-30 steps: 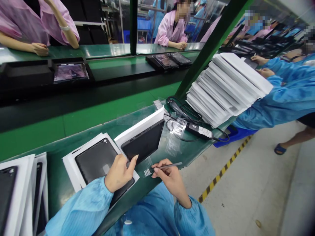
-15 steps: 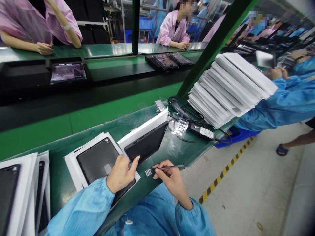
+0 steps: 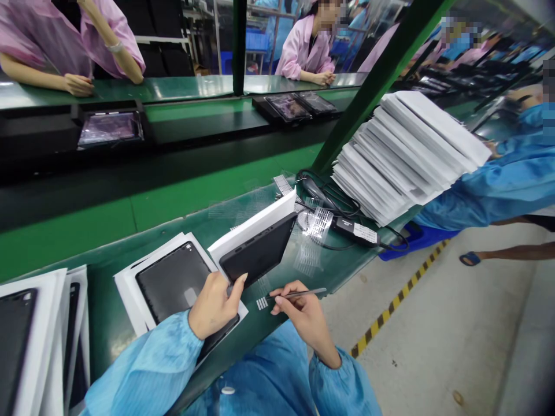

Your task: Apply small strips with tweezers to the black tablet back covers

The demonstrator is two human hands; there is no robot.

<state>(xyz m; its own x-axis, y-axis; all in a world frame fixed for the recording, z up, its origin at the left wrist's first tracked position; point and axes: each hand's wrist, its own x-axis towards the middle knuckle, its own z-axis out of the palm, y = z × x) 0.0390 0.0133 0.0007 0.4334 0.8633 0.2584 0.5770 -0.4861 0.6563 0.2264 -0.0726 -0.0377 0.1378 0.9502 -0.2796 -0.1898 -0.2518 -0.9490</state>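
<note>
My left hand (image 3: pixel 219 303) is closed on the lower edge of a black tablet back cover (image 3: pixel 260 254), thumb on its face, with a white paper sleeve (image 3: pixel 255 222) behind it; both are tilted up. Beneath that hand another black tablet back cover (image 3: pixel 173 280) lies on white sleeves, a small grey patch on its surface. My right hand (image 3: pixel 301 312) pinches dark tweezers (image 3: pixel 306 292) in its fingers. Their tip is at a clear strip with small white labels (image 3: pixel 262 303) on the green bench; whether it grips a label I cannot tell.
Clear label sheets (image 3: pixel 316 222), a corded black device (image 3: pixel 355 231) and a tall stack of white sleeves (image 3: pixel 403 156) are to the right. More covers in sleeves (image 3: pixel 41 341) lie left. Beyond the bench, black trays (image 3: pixel 110 130) sit on a green conveyor. A co-worker's blue sleeve (image 3: pixel 511 185) is at right.
Both my hands, the tweezers and the tilted cover have barely moved. The conveyor trays have shifted slightly left. At right, the co-worker's hands have lowered, and a sandalled foot has moved left.
</note>
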